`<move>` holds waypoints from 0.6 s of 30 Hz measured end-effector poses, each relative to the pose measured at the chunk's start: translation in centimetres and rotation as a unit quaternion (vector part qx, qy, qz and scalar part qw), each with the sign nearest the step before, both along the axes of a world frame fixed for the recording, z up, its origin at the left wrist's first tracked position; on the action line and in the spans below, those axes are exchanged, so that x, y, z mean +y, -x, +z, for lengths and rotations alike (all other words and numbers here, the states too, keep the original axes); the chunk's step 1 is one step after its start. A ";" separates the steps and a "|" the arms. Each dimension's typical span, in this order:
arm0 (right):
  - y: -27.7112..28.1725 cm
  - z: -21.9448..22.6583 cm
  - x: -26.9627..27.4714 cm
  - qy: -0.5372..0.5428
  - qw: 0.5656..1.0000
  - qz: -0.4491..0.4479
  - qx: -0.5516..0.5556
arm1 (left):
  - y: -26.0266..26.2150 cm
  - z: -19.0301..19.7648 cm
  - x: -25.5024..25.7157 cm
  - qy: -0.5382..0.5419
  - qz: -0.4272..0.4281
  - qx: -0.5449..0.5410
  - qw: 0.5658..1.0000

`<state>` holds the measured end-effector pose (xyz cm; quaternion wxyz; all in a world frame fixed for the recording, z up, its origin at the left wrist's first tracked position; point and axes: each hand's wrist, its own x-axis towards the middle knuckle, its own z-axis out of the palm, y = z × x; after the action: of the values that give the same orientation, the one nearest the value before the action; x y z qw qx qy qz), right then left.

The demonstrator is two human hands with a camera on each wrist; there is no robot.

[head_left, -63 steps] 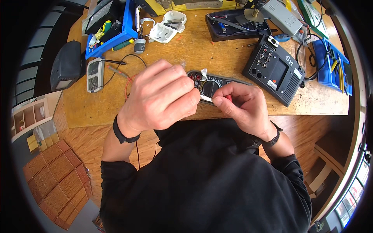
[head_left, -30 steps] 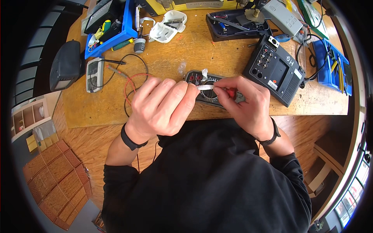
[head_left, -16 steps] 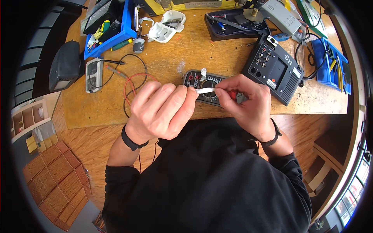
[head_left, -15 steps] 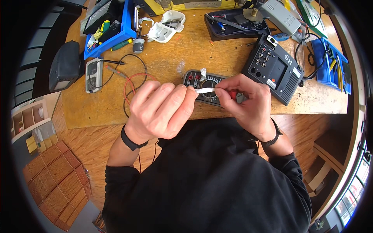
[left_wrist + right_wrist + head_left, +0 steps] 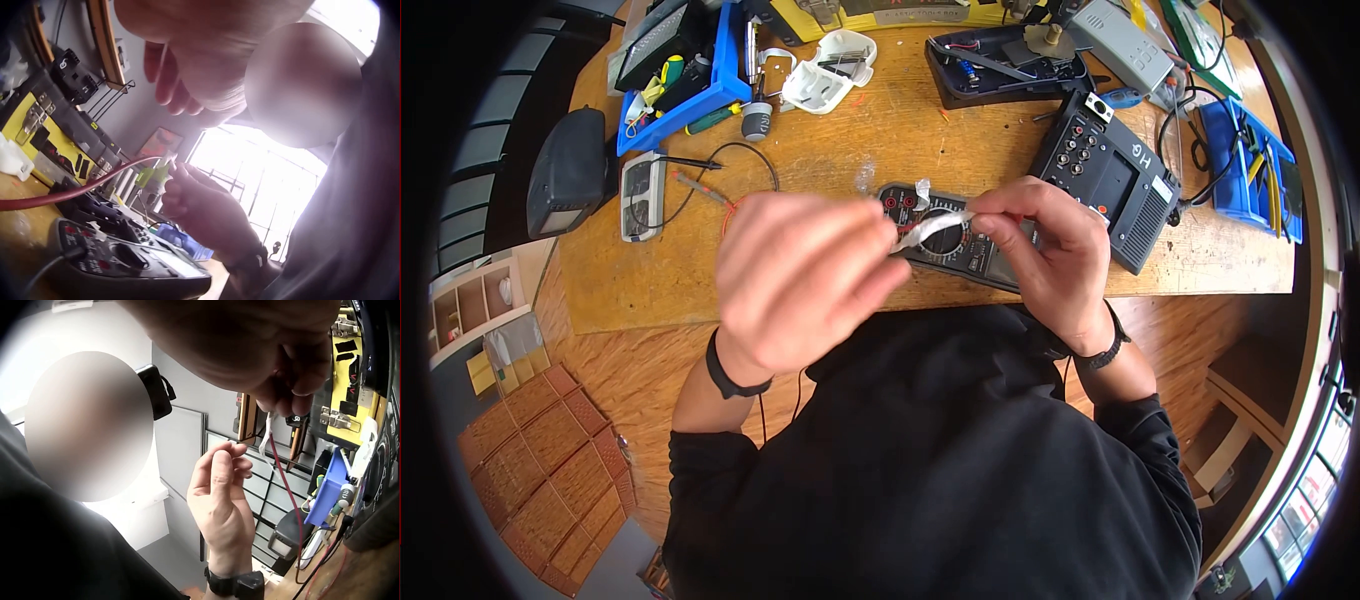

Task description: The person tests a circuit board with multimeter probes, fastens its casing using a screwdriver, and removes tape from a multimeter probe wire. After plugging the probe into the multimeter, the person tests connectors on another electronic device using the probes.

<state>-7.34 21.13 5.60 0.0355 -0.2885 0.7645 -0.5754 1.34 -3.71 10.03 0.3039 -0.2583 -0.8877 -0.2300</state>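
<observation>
The right hand (image 5: 1050, 250) pinched one end of a white strip of tape (image 5: 928, 230) together with a thin red lead (image 5: 286, 481), raised over the black multimeter (image 5: 960, 240) lying near the front edge of the wooden bench (image 5: 900, 140). The left hand (image 5: 800, 275), blurred in the head view, held its fingers curled at the strip's other end, though whether it actually gripped the tape I could not tell. Farther back lay a black instrument case (image 5: 1105, 175), a blue tool tray (image 5: 690, 75) and a small grey meter (image 5: 638, 195).
</observation>
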 end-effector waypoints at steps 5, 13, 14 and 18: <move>0.6 0.9 -0.3 0.012 0.987 0.099 0.123 | 2.2 0.3 0.2 -0.096 -0.011 -0.234 0.967; 0.5 1.0 -1.1 0.070 0.991 -0.024 0.115 | 3.4 -1.8 0.1 -0.389 -0.108 -0.521 0.752; 0.4 0.6 -1.3 0.111 0.982 -0.087 0.126 | 3.4 -2.0 0.2 -0.389 -0.108 -0.521 0.752; -1.2 -0.8 -0.7 0.059 0.998 -0.018 -0.019 | 2.8 -2.4 0.3 -0.446 -0.058 -0.492 0.745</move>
<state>-6.16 20.42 4.75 0.0222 -0.2654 0.7336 -0.6253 -1.49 -3.39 7.60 -0.1083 0.0045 -0.6936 -0.7122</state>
